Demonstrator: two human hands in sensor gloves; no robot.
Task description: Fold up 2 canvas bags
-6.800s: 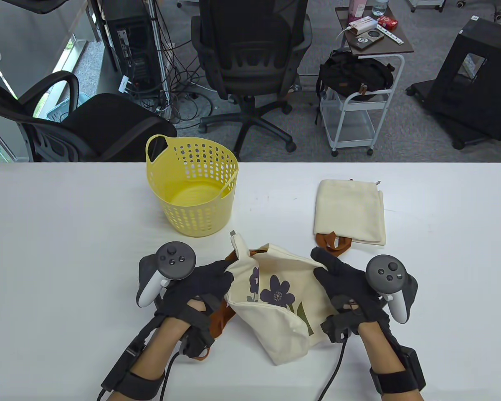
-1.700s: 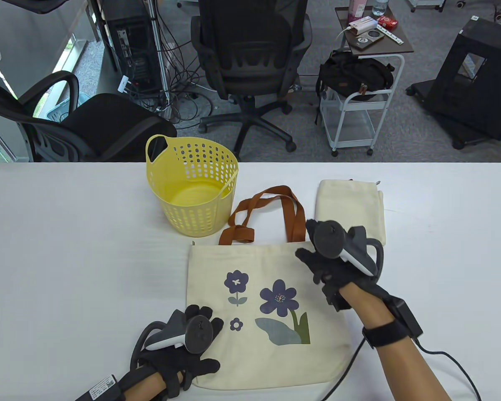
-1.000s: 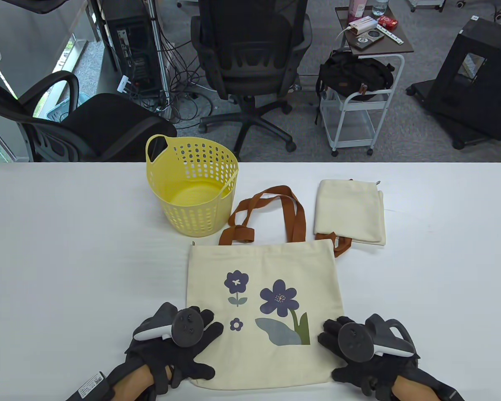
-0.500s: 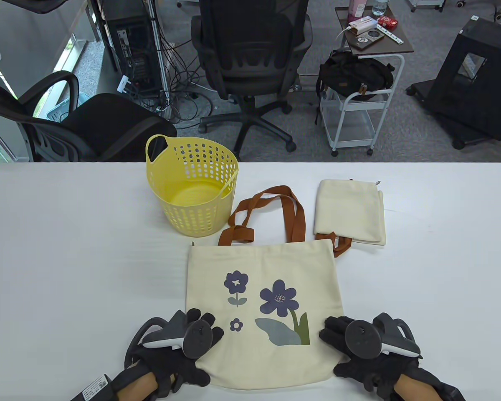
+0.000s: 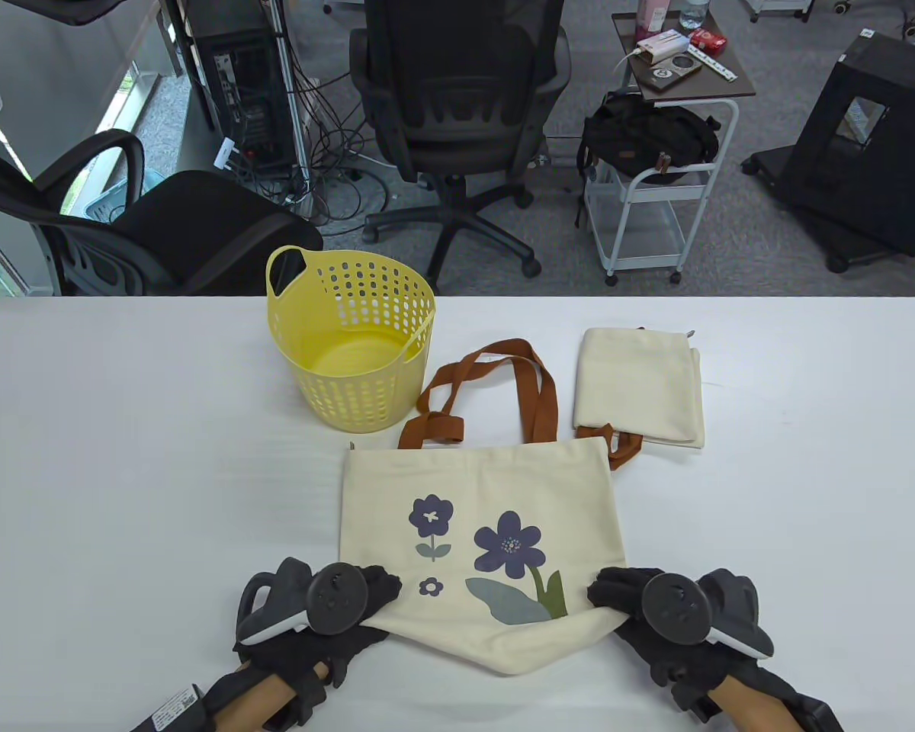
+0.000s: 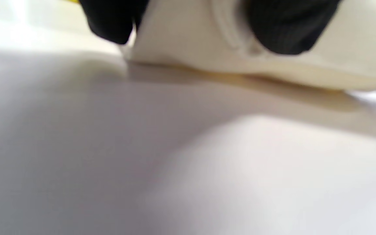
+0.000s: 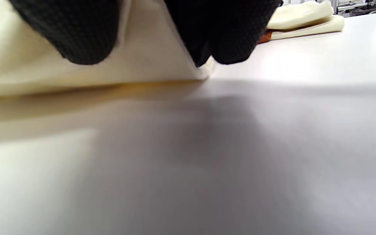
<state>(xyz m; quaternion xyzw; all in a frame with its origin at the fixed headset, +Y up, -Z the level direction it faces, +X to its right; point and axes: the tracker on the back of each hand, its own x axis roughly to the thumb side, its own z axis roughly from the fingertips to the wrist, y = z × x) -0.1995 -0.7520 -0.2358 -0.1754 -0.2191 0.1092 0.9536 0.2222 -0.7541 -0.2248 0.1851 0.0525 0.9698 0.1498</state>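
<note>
A cream canvas bag with purple flowers [image 5: 480,526] lies on the white table, its brown straps [image 5: 496,381] pointing away from me. My left hand [image 5: 351,602] grips its near left corner and my right hand [image 5: 618,598] grips its near right corner. Both corners are raised off the table, so the near edge sags to a point between them. The wrist views show my gloved fingertips [image 6: 282,29] [image 7: 227,36] pinching the cream fabric [image 6: 207,39] [image 7: 142,55] above the tabletop. A second cream bag [image 5: 640,385] lies folded at the back right.
A yellow perforated basket [image 5: 351,335] stands behind the flowered bag, left of the straps. The folded bag also shows in the right wrist view [image 7: 305,19]. Office chairs and a cart stand beyond the table's far edge.
The crumpled flowered bag was spread flat with straps away. In the last second both hands closed on its near corners and lifted them, pulling the near edge up and away.
</note>
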